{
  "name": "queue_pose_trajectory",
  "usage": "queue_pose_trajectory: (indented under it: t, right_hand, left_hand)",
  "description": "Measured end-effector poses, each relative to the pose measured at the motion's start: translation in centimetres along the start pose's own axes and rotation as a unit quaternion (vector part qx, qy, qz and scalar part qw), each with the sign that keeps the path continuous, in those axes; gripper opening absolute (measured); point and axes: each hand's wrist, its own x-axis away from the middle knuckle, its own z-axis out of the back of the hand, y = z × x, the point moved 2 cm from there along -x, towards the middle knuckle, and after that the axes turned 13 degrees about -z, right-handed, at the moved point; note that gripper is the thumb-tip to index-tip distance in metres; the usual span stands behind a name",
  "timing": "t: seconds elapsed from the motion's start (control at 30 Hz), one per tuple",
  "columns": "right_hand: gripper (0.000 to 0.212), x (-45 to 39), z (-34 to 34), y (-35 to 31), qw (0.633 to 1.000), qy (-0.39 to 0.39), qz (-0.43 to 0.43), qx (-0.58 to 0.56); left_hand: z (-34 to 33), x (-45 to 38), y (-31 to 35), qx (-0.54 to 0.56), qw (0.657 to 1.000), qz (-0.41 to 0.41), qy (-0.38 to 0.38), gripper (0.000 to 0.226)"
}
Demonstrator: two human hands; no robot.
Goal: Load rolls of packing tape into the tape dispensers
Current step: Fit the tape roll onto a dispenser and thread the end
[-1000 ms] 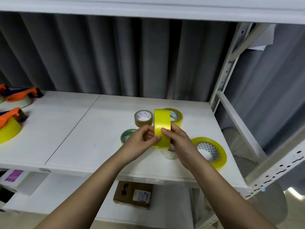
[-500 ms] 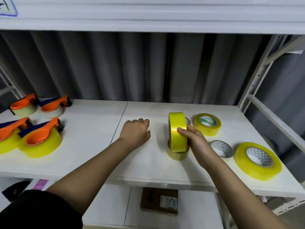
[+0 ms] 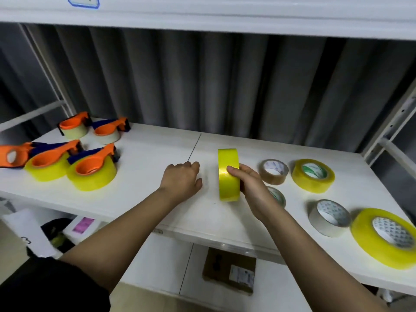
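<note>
1. Gripping a yellow tape roll (image 3: 228,174) on edge, the right hand (image 3: 249,188) curls its thumb over the tread, mid-shelf (image 3: 146,199).
2. At the roll's 9 o'clock, the left hand (image 3: 181,180) rests on the shelf, fingers loosely curled, holding nothing.
3. Loaded orange dispensers (image 3: 91,168) sit at far 9 o'clock; spare rolls (image 3: 313,174) lie at 3 o'clock.

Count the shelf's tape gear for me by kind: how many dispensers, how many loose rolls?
Orange tape dispensers: 5
Loose tape rolls: 6, one held in the right hand
Total: 11
</note>
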Motion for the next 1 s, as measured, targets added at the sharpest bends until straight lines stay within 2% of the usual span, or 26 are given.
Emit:
queue_pose_trajectory:
  t: [0.27,0.37,0.47,0.6,0.67,0.73,0.87,1.0]
  right_hand:
    - [0.009,-3.3,-7.9,0.3,1.0,0.004,-0.001,0.029]
    - [0.016,-4.9,-11.8,0.7,0.999,0.011,0.007,0.038]
    - [0.03,-6.6,-16.0,1.3,0.999,0.027,0.008,0.025]
    - [0.025,-8.3,-21.3,1.9,0.999,0.051,0.006,-0.004]
    - [0.03,-8.9,-23.1,2.1,0.998,0.062,0.005,-0.011]
    - [0.036,-9.4,-24.7,2.2,0.997,0.074,0.003,-0.018]
    - [0.033,-10.1,-26.8,2.5,0.996,0.084,0.002,-0.014]
    - [0.034,-10.6,-28.3,2.7,0.997,0.077,0.005,0.001]
  left_hand:
    - [-0.4,2.9,-7.9,0.003,1.0,0.023,0.014,0.034]
    - [-1.2,4.0,-12.3,0.013,0.999,0.017,0.026,0.035]
    - [-2.0,5.0,-16.7,0.025,0.999,-0.005,0.031,0.035]
    - [-2.0,6.0,-22.1,0.035,0.998,-0.048,0.034,0.034]
    - [-1.7,6.1,-24.3,0.033,0.997,-0.06,0.037,0.033]
    - [-1.7,6.4,-26.0,0.032,0.997,-0.066,0.039,0.033]
    - [-1.9,7.2,-28.1,0.037,0.996,-0.073,0.043,0.033]
    - [-2.1,7.8,-29.7,0.062,0.996,-0.046,0.051,0.032]
